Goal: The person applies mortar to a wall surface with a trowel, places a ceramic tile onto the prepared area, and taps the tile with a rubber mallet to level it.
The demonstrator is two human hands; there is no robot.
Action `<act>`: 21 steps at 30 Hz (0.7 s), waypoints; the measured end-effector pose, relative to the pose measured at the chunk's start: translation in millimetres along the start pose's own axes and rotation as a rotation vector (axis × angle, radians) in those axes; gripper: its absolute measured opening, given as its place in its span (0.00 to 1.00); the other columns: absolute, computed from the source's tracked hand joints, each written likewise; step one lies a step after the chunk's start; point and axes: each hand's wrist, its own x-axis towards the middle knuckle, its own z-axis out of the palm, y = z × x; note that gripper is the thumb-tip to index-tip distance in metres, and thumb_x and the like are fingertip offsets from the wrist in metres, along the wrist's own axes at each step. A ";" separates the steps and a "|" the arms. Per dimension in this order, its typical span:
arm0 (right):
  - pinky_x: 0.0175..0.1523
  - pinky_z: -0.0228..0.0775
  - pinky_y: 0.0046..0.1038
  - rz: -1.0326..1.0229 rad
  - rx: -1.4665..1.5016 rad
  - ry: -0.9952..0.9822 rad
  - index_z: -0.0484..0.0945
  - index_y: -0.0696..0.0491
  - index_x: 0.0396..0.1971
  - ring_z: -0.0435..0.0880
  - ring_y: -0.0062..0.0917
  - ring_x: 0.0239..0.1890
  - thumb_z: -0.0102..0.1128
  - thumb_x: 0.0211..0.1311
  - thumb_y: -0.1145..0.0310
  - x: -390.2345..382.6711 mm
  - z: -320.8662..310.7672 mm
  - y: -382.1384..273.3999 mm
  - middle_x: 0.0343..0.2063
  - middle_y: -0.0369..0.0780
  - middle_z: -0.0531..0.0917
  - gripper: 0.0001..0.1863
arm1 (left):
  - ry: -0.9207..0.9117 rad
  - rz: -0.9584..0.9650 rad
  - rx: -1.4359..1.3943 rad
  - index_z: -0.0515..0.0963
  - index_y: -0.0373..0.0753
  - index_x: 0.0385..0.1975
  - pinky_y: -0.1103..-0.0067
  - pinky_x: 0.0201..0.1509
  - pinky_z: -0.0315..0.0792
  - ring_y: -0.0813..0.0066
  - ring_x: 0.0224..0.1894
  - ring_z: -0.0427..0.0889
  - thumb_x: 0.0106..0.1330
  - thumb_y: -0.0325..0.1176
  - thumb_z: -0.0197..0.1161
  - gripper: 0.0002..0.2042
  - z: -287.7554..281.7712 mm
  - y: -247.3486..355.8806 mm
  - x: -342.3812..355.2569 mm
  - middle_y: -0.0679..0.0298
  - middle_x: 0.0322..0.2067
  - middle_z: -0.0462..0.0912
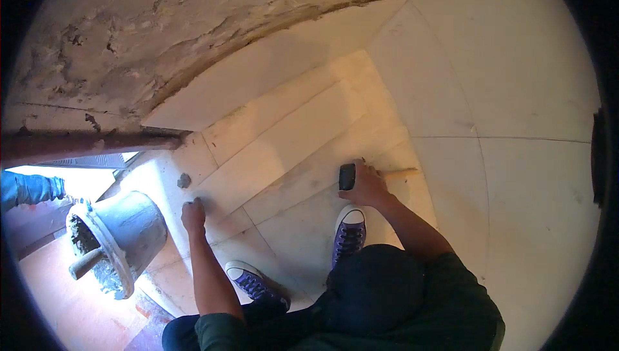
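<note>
We are gripping a dark block (pixel 347 177) with the right hand (pixel 369 186), low over the floor (pixel 309 138) and just ahead of the right shoe (pixel 350 231). For doing this step well, which we are judging to be handling the block close above the tiles, we should be holding its underside level, pressing evenly rather than tipping it onto an edge, and leaving the fingertips clear of its lower face. We should also be minding the shoe's toe, which is lying close by.

Relative to the fingers, the block is sitting on the left side of the palm — the thumb is bracing its near end, while the other fingers are wrapping its far end. We are not seeing its underside, so we cannot tell whether it is touching the floor.

The left hand (pixel 193 214) is lying well apart from the block, near a grey lump (pixel 184 180) just beyond it; its fingers are looking curled — we cannot tell whether they are enclosing anything. Farther left, a bucket (pixel 140 225) is standing with a handle (pixel 86 264) at its mouth.
</note>
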 end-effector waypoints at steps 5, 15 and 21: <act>0.58 0.74 0.45 0.056 0.122 -0.084 0.66 0.61 0.58 0.83 0.47 0.52 0.71 0.48 0.36 11.2 -6.8 -5.8 0.47 0.52 0.83 0.50 | 0.220 0.067 -0.141 0.81 0.31 0.47 0.58 0.56 0.75 0.43 0.50 0.83 0.70 0.47 0.59 0.21 -25.0 45.3 -14.5 0.44 0.46 0.85; 0.34 0.73 0.28 -0.262 0.926 -0.312 0.75 0.57 0.54 0.78 0.21 0.30 0.66 0.61 0.40 -4.9 -127.2 -59.3 0.29 0.37 0.80 0.35 | 0.245 0.599 -0.026 0.83 0.37 0.49 0.64 0.38 0.78 0.58 0.31 0.86 0.73 0.50 0.60 0.21 -170.8 169.8 -2.1 0.49 0.35 0.86; 0.36 0.75 0.35 -0.316 0.337 0.039 0.80 0.56 0.41 0.83 0.33 0.28 0.67 0.64 0.54 0.0 -103.1 -65.5 0.22 0.42 0.81 0.19 | 0.276 0.815 0.139 0.83 0.37 0.48 0.59 0.46 0.77 0.47 0.37 0.85 0.74 0.47 0.58 0.19 -208.0 170.9 6.0 0.48 0.33 0.85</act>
